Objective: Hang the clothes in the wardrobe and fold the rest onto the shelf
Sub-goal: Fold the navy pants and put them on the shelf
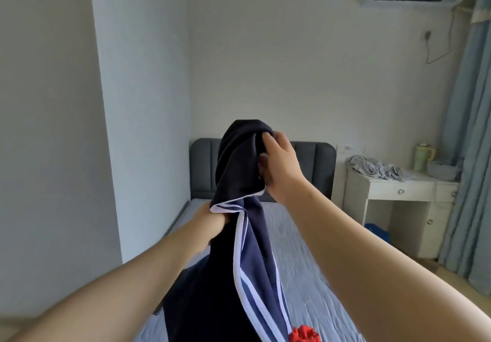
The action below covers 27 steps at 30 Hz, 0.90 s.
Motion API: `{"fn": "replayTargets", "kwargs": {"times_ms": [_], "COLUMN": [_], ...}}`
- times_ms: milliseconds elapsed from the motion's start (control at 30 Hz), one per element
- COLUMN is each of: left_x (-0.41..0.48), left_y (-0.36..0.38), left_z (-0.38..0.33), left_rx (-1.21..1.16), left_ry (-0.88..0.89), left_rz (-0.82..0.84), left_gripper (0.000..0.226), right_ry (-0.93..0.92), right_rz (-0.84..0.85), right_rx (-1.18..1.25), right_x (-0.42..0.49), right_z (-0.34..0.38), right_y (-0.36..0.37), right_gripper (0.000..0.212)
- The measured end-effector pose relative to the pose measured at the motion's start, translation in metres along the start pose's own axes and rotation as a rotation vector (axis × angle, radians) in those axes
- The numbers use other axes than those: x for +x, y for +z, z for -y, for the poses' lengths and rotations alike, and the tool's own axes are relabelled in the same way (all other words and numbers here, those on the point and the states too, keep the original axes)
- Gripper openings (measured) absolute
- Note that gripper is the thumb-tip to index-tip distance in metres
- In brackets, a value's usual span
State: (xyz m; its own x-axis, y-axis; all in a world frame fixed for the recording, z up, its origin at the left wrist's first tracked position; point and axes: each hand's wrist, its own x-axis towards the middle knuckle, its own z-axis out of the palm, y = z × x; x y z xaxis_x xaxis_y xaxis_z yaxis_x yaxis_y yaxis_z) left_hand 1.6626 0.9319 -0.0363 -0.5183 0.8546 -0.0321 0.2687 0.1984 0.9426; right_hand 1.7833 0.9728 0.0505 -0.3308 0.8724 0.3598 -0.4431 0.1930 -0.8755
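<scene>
A dark navy garment (pixel 239 160) with white stripes down one side hangs in the air above the bed. My right hand (pixel 279 163) grips its bunched top end, fingers curled into the cloth. Lower and to the left, my left hand (pixel 212 222) holds the fabric near a white-edged hem; the cloth hides most of its fingers. The rest of the garment trails down toward the bottom of the view. A bit of red cloth (pixel 303 335) shows at the bottom edge, below the garment.
A bed (pixel 305 248) with a grey-blue cover and a dark padded headboard (pixel 204 166) lies ahead. A white desk (pixel 398 190) at the right carries crumpled pale clothes (pixel 377 167), a green jug and a bowl. Blue curtains hang far right. A white wall column stands left.
</scene>
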Motion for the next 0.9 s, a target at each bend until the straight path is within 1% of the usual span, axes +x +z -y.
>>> {"fn": "replayTargets", "kwargs": {"times_ms": [33, 67, 100, 167, 233, 267, 300, 333, 400, 433, 467, 500, 533, 567, 600, 633, 700, 767, 800, 833, 900], "left_x": [0.006, 0.012, 0.016, 0.022, 0.025, 0.024, 0.021, 0.019, 0.017, 0.017, 0.017, 0.016, 0.014, 0.011, 0.007, 0.002, -0.008, -0.017, -0.019, -0.021, -0.022], "left_y": [-0.009, -0.014, -0.021, -0.030, -0.034, -0.037, -0.038, -0.039, -0.044, -0.047, -0.050, -0.053, -0.055, -0.056, -0.056, -0.054, -0.044, -0.033, -0.028, -0.025, -0.028], "left_z": [-0.004, -0.008, -0.015, -0.030, -0.047, -0.056, -0.064, -0.070, -0.074, -0.075, -0.074, -0.073, -0.071, -0.069, -0.067, -0.065, -0.054, -0.043, -0.039, -0.037, -0.035], "left_rx": [-0.099, -0.238, -0.383, -0.551, -0.658, -0.716, -0.758, -0.781, -0.781, -0.752, -0.716, -0.669, -0.612, -0.554, -0.482, -0.394, -0.207, -0.106, -0.113, -0.177, -0.346], "left_ry": [-0.054, -0.092, -0.123, -0.166, -0.161, -0.153, -0.142, -0.133, -0.125, -0.129, -0.148, -0.186, -0.244, -0.302, -0.339, -0.337, -0.270, -0.195, -0.156, -0.125, -0.031], "left_rz": [-0.070, -0.115, -0.134, -0.124, -0.104, -0.087, -0.081, -0.087, -0.122, -0.134, -0.142, -0.149, -0.165, -0.176, -0.154, -0.093, 0.069, 0.201, 0.282, 0.369, 0.504], "left_gripper": [0.018, 0.022, 0.028, 0.039, 0.035, 0.030, 0.025, 0.020, 0.020, 0.021, 0.021, 0.020, 0.018, 0.017, 0.018, 0.018, 0.020, 0.022, 0.024, 0.028, 0.048], "right_ry": [0.022, 0.055, 0.080, 0.151, 0.250, 0.276, 0.284, 0.284, 0.312, 0.337, 0.347, 0.345, 0.351, 0.370, 0.401, 0.443, 0.548, 0.611, 0.602, 0.576, 0.530], "right_rz": [0.048, 0.088, 0.125, 0.227, 0.364, 0.414, 0.426, 0.410, 0.372, 0.341, 0.300, 0.256, 0.211, 0.165, 0.112, 0.047, -0.091, -0.152, -0.162, -0.183, -0.222], "right_rx": [-0.023, -0.104, -0.198, -0.295, -0.376, -0.485, -0.618, -0.753, -0.963, -1.020, -1.036, -1.007, -0.920, -0.795, -0.665, -0.544, -0.341, -0.160, -0.085, -0.017, 0.113], "right_x": [-0.001, -0.004, -0.008, -0.021, -0.034, -0.037, -0.039, -0.038, -0.035, -0.033, -0.032, -0.032, -0.032, -0.031, -0.031, -0.029, -0.023, -0.019, -0.016, -0.014, -0.012], "right_z": [-0.006, -0.015, -0.027, -0.052, -0.071, -0.075, -0.076, -0.075, -0.067, -0.063, -0.058, -0.053, -0.048, -0.042, -0.037, -0.033, -0.026, -0.018, -0.014, -0.009, -0.004], "right_y": [-0.003, -0.009, -0.017, -0.031, -0.043, -0.047, -0.052, -0.057, -0.067, -0.071, -0.073, -0.073, -0.071, -0.066, -0.060, -0.054, -0.044, -0.034, -0.032, -0.030, -0.030], "right_gripper": [0.015, 0.031, 0.046, 0.063, 0.079, 0.082, 0.079, 0.071, 0.045, 0.035, 0.031, 0.030, 0.029, 0.027, 0.024, 0.023, 0.021, 0.019, 0.017, 0.017, 0.025]}}
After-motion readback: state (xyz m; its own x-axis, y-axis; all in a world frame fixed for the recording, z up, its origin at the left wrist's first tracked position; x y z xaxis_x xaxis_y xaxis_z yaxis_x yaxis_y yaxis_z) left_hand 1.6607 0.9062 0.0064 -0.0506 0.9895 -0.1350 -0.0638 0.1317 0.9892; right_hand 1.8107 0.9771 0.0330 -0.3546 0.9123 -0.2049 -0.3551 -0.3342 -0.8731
